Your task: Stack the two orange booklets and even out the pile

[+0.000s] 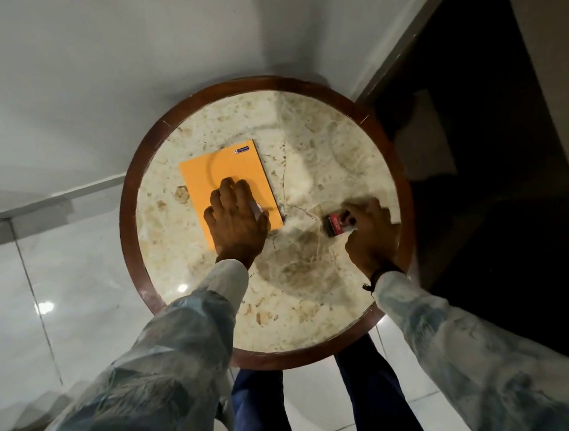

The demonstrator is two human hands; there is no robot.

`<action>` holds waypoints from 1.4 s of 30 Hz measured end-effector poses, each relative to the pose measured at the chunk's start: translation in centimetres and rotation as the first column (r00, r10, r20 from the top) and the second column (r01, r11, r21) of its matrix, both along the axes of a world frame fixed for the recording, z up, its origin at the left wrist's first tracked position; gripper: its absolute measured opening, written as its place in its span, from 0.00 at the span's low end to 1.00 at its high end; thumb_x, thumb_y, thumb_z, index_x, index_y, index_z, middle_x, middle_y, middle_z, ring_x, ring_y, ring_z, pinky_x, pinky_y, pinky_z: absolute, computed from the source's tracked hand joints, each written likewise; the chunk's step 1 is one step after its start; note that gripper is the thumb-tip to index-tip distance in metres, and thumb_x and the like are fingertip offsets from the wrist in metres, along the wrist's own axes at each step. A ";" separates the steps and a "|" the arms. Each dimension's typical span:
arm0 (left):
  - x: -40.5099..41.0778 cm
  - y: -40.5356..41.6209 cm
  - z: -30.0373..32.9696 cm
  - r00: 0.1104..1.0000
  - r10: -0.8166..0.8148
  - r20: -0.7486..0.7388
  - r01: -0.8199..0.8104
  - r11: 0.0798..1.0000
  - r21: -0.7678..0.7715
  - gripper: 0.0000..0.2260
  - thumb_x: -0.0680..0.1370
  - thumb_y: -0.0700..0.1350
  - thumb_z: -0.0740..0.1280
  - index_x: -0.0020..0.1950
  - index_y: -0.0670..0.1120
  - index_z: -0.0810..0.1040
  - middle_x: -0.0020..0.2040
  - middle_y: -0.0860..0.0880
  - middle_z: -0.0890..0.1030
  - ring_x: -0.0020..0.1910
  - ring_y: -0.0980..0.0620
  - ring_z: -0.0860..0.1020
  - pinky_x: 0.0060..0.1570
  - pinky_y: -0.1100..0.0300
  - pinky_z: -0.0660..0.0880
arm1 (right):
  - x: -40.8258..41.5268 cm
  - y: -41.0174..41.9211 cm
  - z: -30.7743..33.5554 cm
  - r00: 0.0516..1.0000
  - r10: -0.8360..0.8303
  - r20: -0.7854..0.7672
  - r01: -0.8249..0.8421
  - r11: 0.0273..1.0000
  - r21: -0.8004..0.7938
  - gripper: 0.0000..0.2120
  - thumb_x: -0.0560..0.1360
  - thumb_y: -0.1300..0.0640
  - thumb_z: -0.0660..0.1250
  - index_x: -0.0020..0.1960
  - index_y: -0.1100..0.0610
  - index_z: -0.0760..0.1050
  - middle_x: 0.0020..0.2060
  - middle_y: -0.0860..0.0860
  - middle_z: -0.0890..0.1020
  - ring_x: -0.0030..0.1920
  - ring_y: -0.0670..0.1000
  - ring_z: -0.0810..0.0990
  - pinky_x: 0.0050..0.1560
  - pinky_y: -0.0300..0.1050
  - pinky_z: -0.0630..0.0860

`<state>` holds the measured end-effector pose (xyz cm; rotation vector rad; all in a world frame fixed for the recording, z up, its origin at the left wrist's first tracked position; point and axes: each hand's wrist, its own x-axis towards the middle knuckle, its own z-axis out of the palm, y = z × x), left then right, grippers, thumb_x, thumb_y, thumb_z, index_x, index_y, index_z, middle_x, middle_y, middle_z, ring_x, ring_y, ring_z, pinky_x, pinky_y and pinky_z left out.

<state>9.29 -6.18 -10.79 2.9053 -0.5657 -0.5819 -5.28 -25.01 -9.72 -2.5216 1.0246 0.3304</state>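
Note:
An orange booklet (224,172) lies flat on the left half of the round marble table (321,136), a small blue label at its far right corner. Only one orange cover shows; whether a second lies beneath it I cannot tell. My left hand (237,219) rests palm down on the booklet's near part, fingers spread, with something small and white under the thumb side. My right hand (369,232) is at the table's right side, fingers closed around a small red and black box (334,224).
The table has a dark wooden rim (127,208) and stands in a corner of white walls. A dark panel (478,164) rises on the right. Glossy pale floor tiles (76,285) lie to the left, and my legs in blue trousers show below the table.

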 end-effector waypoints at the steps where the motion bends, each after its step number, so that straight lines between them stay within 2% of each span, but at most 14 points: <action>1: 0.0 -0.1 0.0 1.000 0.001 -0.006 -0.001 1.000 0.000 0.31 0.76 0.56 0.68 0.74 0.43 0.65 0.77 0.38 0.66 0.69 0.34 0.68 0.60 0.41 0.71 | 0.8 -0.2 0.1 0.997 0.064 0.034 -0.063 0.998 -0.027 0.36 0.65 0.70 0.67 0.69 0.46 0.74 0.67 0.49 0.75 0.64 0.58 0.75 0.55 0.59 0.74; 4: 0.0 -0.2 0.2 1.000 0.014 -0.012 -0.014 1.000 -0.003 0.31 0.77 0.56 0.69 0.74 0.43 0.65 0.77 0.39 0.65 0.71 0.34 0.67 0.62 0.40 0.71 | 2.6 -0.4 0.7 0.986 -0.011 0.167 0.008 1.000 0.019 0.37 0.65 0.70 0.67 0.71 0.48 0.72 0.68 0.49 0.76 0.67 0.57 0.73 0.57 0.59 0.72; 6: 0.0 -0.2 0.4 0.999 0.023 -0.022 -0.023 1.000 0.002 0.31 0.77 0.56 0.68 0.75 0.43 0.65 0.78 0.39 0.65 0.72 0.34 0.67 0.63 0.40 0.70 | 3.3 -0.1 0.6 0.959 -0.177 0.221 0.159 0.982 0.099 0.29 0.67 0.63 0.69 0.68 0.52 0.73 0.64 0.53 0.77 0.64 0.59 0.75 0.55 0.62 0.76; 8: 0.0 -0.3 0.4 0.999 0.021 -0.025 -0.021 1.000 -0.001 0.31 0.77 0.56 0.69 0.75 0.43 0.65 0.78 0.39 0.65 0.72 0.34 0.67 0.63 0.40 0.71 | 3.8 0.1 0.1 0.947 -0.260 0.188 0.236 0.962 0.141 0.26 0.69 0.57 0.71 0.66 0.54 0.73 0.63 0.56 0.76 0.63 0.60 0.75 0.55 0.64 0.78; 14: 0.1 -0.3 0.4 1.000 0.029 -0.005 -0.029 1.000 0.001 0.32 0.76 0.56 0.70 0.74 0.43 0.66 0.77 0.38 0.67 0.70 0.34 0.69 0.61 0.41 0.72 | 6.6 -0.6 -1.5 0.963 -0.142 0.229 0.121 0.987 0.103 0.24 0.70 0.59 0.70 0.66 0.59 0.75 0.63 0.59 0.79 0.60 0.62 0.79 0.58 0.58 0.79; 17: 0.0 -0.2 0.3 0.999 0.041 -0.008 -0.041 0.999 -0.012 0.32 0.76 0.57 0.70 0.74 0.43 0.66 0.77 0.39 0.67 0.70 0.34 0.69 0.62 0.40 0.72 | 8.4 -0.3 -1.3 0.964 -0.110 0.242 0.096 0.993 0.068 0.21 0.71 0.57 0.71 0.63 0.57 0.77 0.60 0.57 0.80 0.60 0.60 0.78 0.57 0.58 0.78; 20: 0.1 -0.2 0.5 0.999 0.044 -0.014 -0.044 0.999 -0.018 0.32 0.75 0.57 0.70 0.74 0.43 0.67 0.77 0.39 0.68 0.70 0.34 0.69 0.61 0.41 0.72 | 9.3 -1.5 -1.0 0.975 -0.051 0.214 0.058 0.998 -0.027 0.25 0.68 0.57 0.75 0.64 0.54 0.76 0.62 0.56 0.77 0.63 0.60 0.75 0.58 0.59 0.75; 22: 0.2 -0.2 0.6 0.999 0.038 -0.012 -0.038 0.999 -0.011 0.33 0.75 0.57 0.71 0.74 0.43 0.67 0.77 0.39 0.68 0.70 0.34 0.69 0.61 0.41 0.72 | 9.6 -2.5 -1.2 0.986 0.015 0.164 -0.011 1.000 -0.022 0.26 0.68 0.59 0.75 0.65 0.53 0.75 0.63 0.56 0.77 0.64 0.61 0.75 0.60 0.61 0.76; 25: 0.2 -0.2 0.5 0.999 0.038 -0.008 -0.038 0.999 -0.011 0.32 0.75 0.57 0.70 0.74 0.43 0.68 0.77 0.39 0.68 0.70 0.34 0.70 0.61 0.41 0.72 | 10.1 -2.3 -1.4 0.986 0.044 0.160 -0.051 0.998 0.038 0.18 0.70 0.55 0.75 0.58 0.54 0.77 0.53 0.57 0.82 0.54 0.61 0.81 0.53 0.57 0.80; 28: 0.0 -0.2 0.6 0.999 0.038 -0.007 -0.038 0.999 -0.014 0.32 0.75 0.57 0.70 0.74 0.43 0.67 0.77 0.39 0.68 0.71 0.34 0.69 0.62 0.41 0.72 | 10.6 -0.1 -1.3 0.983 0.019 0.184 -0.039 0.994 0.107 0.20 0.66 0.48 0.77 0.53 0.55 0.75 0.48 0.56 0.84 0.48 0.58 0.82 0.47 0.49 0.80; 32: 0.2 0.1 0.2 1.000 0.022 0.002 -0.022 1.000 0.009 0.32 0.76 0.59 0.68 0.74 0.44 0.67 0.77 0.39 0.67 0.71 0.35 0.69 0.61 0.42 0.72 | 10.9 2.1 -1.7 0.978 -0.025 0.208 -0.006 0.989 0.145 0.23 0.66 0.49 0.77 0.54 0.57 0.74 0.48 0.57 0.83 0.47 0.58 0.82 0.43 0.43 0.74; 35: 0.1 0.2 0.0 1.000 0.003 0.018 -0.003 1.000 0.008 0.31 0.76 0.59 0.67 0.73 0.44 0.68 0.77 0.39 0.68 0.70 0.36 0.70 0.60 0.42 0.73 | 10.9 2.0 -2.2 0.974 -0.039 0.221 0.011 0.992 0.127 0.24 0.66 0.49 0.77 0.55 0.59 0.73 0.48 0.58 0.82 0.47 0.60 0.82 0.43 0.44 0.73; 38: 0.0 0.3 0.2 1.000 -0.019 0.020 0.018 0.999 0.040 0.30 0.78 0.59 0.65 0.75 0.44 0.66 0.78 0.40 0.66 0.71 0.36 0.68 0.62 0.42 0.72 | 10.6 2.2 -1.3 0.977 -0.065 0.201 0.035 0.988 0.151 0.28 0.65 0.44 0.77 0.57 0.58 0.71 0.49 0.58 0.83 0.48 0.61 0.82 0.46 0.51 0.79; 42: 0.9 0.4 2.0 0.996 -0.085 0.028 0.083 0.995 0.059 0.29 0.80 0.61 0.59 0.75 0.44 0.65 0.77 0.39 0.66 0.70 0.35 0.70 0.62 0.41 0.71 | 10.7 0.9 3.5 0.911 -0.227 0.345 0.138 0.955 0.263 0.26 0.66 0.41 0.76 0.55 0.55 0.74 0.42 0.53 0.83 0.43 0.55 0.83 0.44 0.51 0.80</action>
